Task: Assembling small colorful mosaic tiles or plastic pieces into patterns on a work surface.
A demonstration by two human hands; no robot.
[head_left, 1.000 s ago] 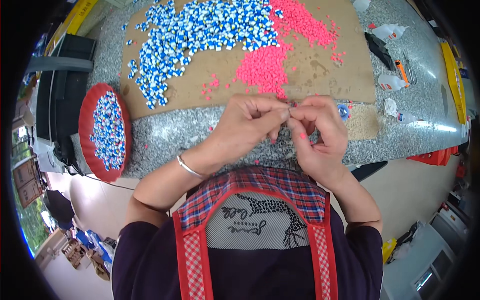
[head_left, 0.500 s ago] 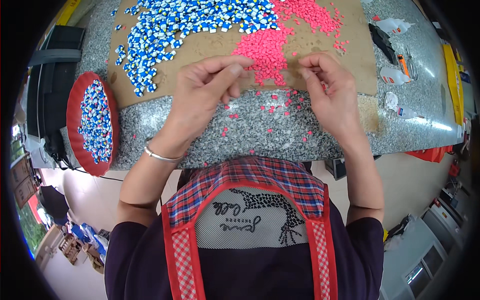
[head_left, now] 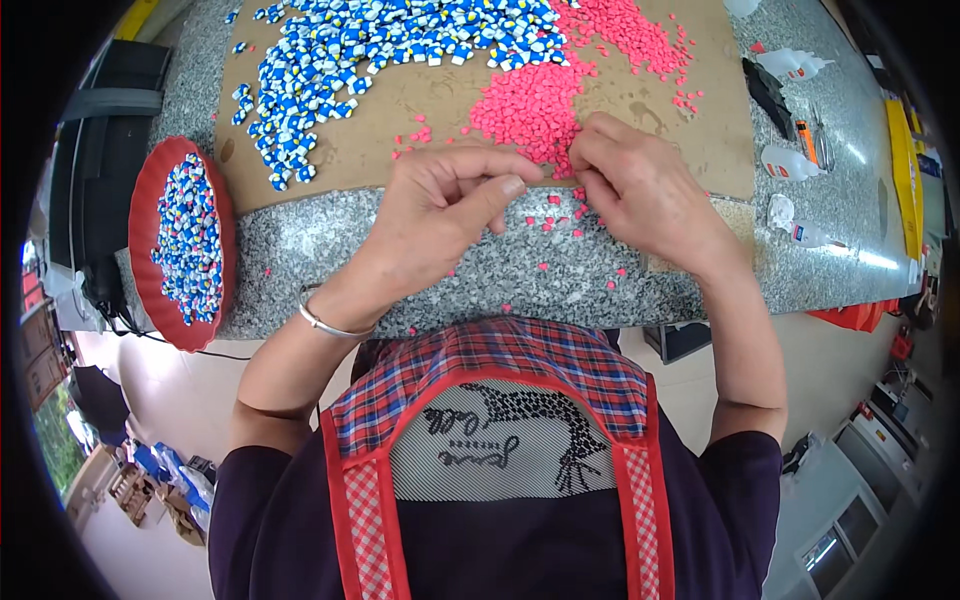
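Small pink plastic pieces (head_left: 535, 100) are heaped on a brown cardboard sheet (head_left: 400, 140) just beyond both hands. The left hand (head_left: 450, 205) is seen with fingers pressed together; the right hand (head_left: 630, 185) fingers are curled at the heap's edge, over the speckled granite bench (head_left: 320, 250).

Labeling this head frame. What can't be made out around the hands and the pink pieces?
- Left hand, head view: its curled fingers hide whatever is pinched.
- Right hand: fingertips press into the pink pieces; its own knuckles hide any grip.
- Blue-and-white pieces: too small for shape; the top edge cuts off the pile.
- Red tray: bent near the rim.
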